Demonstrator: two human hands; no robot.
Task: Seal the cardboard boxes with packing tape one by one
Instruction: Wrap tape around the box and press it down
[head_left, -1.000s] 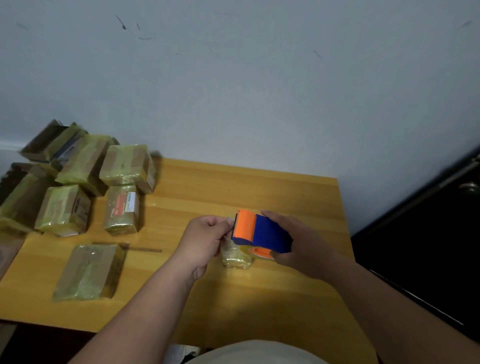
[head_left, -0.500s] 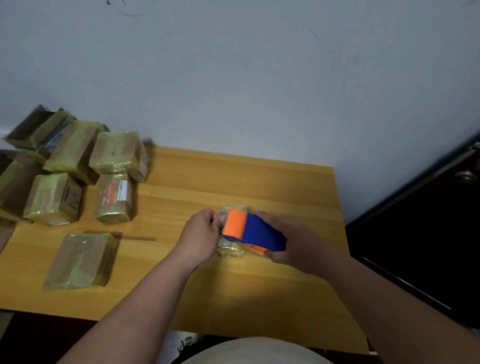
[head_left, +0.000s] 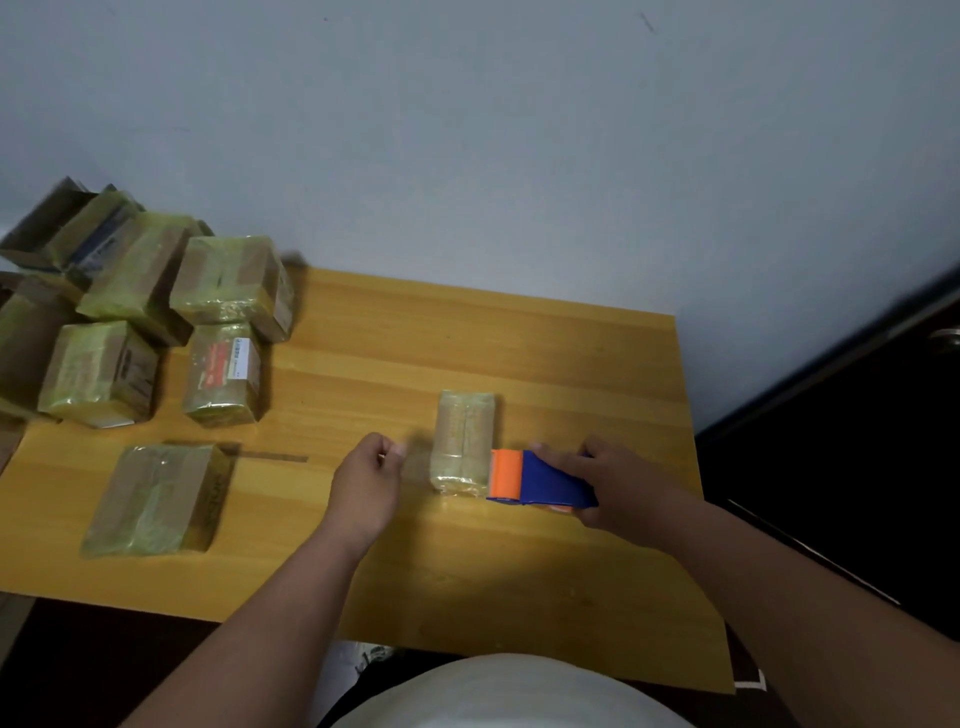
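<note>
1. Table (head_left: 519, 571), wood, set against a grey wall (head_left: 467, 130).
2. Box (head_left: 464, 441), small, wrapped in clear tape, lies flat near table centre, long side running 12 to 6 o'clock.
3. Right hand (head_left: 618, 488) grips the dispenser (head_left: 540, 478), blue body, orange front end; fingers curled over its top, thumb hidden underneath.
4. Dispenser's orange end touches the box's lower right edge, at 4 o'clock of the box.
5. Left hand (head_left: 366, 483) sits at 9 o'clock of the box, apart from it; fingers curled in, thumb and forefinger pressed together. Cannot tell if they pinch a tape end; the gap to the box is blurred.
6. Pile (head_left: 135, 322) of taped boxes at the table's 10 o'clock corner, some stacked, some tilted.
7. 1 more taped box, flat box (head_left: 156, 499), lies alone at 8 o'clock, well apart from the hands.
8. Dark door (head_left: 857, 441) at 3 o'clock, beside the table.
</note>
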